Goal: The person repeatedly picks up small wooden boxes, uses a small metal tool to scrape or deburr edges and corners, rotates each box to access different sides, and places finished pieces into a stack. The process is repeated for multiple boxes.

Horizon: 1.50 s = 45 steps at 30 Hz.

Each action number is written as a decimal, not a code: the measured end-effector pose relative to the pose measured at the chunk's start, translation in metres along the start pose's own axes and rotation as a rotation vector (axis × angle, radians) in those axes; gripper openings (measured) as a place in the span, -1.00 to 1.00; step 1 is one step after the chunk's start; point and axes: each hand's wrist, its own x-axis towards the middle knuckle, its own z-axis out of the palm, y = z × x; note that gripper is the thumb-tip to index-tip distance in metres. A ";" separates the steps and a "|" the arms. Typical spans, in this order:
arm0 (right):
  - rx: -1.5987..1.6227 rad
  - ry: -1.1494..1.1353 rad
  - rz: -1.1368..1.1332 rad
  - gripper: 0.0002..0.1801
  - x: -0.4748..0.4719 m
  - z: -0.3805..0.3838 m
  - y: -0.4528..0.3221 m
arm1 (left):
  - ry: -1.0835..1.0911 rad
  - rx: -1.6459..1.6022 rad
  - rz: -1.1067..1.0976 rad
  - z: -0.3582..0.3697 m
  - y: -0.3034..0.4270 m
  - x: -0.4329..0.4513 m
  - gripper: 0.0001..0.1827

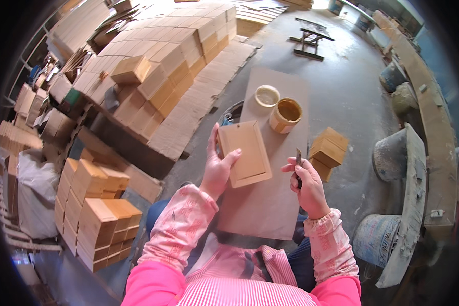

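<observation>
My left hand (218,168) holds a light wooden box (245,153) by its left side, thumb on the framed top face, which has a small dark spot near one corner. In my right hand (309,183) is a small thin blade tool (298,164), dark and stained, gripped upright between thumb and fingers, to the right of the box and apart from it. Beyond the box, on a board-topped bench (264,218), stand an open tub of brown paste (287,116) and a shallow round tub or lid with pale contents (267,95).
Right of the bench sit stacked wooden boxes (329,147). More boxes (107,225) are piled at lower left, and a large stack (164,65) stands at upper left. Buckets (376,237) and a rough plank (409,214) line the right. A small dark stand (311,40) is farther off.
</observation>
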 end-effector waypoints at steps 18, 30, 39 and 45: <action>-1.597 0.170 -0.410 -0.77 0.177 0.002 -0.079 | 0.050 0.491 -0.007 -0.019 -0.022 0.020 -0.23; -0.531 0.121 -0.070 -0.79 0.070 -0.014 -0.102 | 0.035 0.384 0.022 -0.017 -0.025 0.023 -0.32; -0.738 0.048 -0.423 -0.89 -0.038 0.000 -0.023 | 0.020 0.399 0.043 -0.016 -0.023 0.023 -0.34; -0.501 0.009 -0.065 -0.92 -0.033 -0.005 0.002 | 0.009 0.393 0.019 -0.011 -0.017 0.020 -0.34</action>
